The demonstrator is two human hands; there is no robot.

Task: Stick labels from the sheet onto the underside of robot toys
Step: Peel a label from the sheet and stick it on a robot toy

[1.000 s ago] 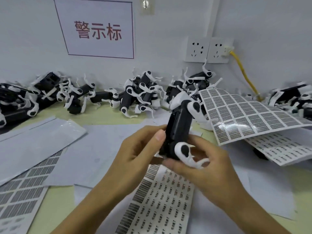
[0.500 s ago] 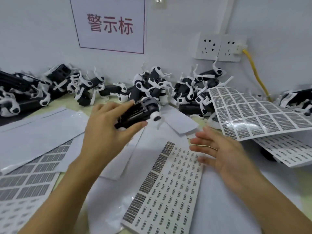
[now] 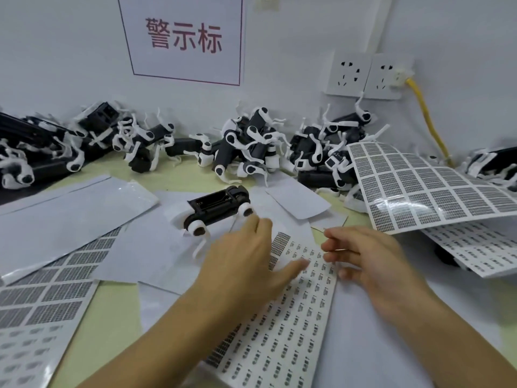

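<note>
Head view: one robot toy [image 3: 216, 210] is seen lying belly-up on white backing paper [image 3: 145, 247], apart from both hands, just beyond the left hand's fingertips. Black body, white legs, open underside facing up. The left hand [image 3: 246, 261] is held over the near label sheet [image 3: 282, 326], fingers straight and loosely together, thumb spread out across the sheet; nothing is gripped. The right hand [image 3: 372, 264] is held beside it over the same sheet's right edge, fingers relaxed and slightly spread; contact with the sheet cannot be told. A heap of robot toys [image 3: 251, 147] is piled along the wall. A curled sheet of larger labels [image 3: 419, 189] is propped at right. A red-lettered sign [image 3: 184, 37] and wall sockets [image 3: 366, 74] are seen above.
</note>
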